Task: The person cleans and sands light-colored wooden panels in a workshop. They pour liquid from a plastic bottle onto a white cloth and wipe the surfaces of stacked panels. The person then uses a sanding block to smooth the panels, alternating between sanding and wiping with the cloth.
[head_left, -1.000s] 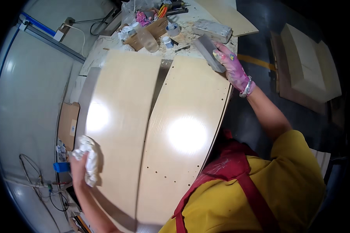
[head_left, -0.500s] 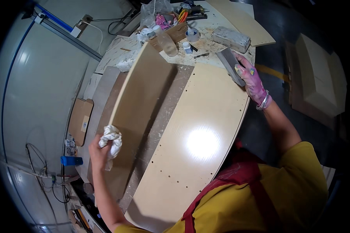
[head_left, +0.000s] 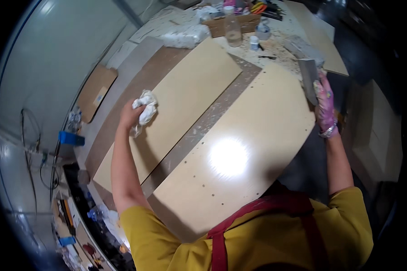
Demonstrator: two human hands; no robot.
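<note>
My left hand is bare and closed round a crumpled white cloth, over the far left part of a cream-coloured panel. That panel lies flat. A second cream panel, with small holes along its edges and a bright light reflection, lies beside it to the right. At the second panel's far right corner, my right hand, in a pink-stained glove, grips a grey block shaped like a sanding block. A strip of brown, paint-specked work surface shows between the panels.
Across the far side stand a clear bottle, a small white bottle, a tape roll and a wrapped block. Cardboard leans at left near a blue box. More boards lie far right.
The left panel, tilted up on edge before, now lies flat. My left hand has moved up and right with the cloth. My right hand still holds the grey block, and the view has shifted.
</note>
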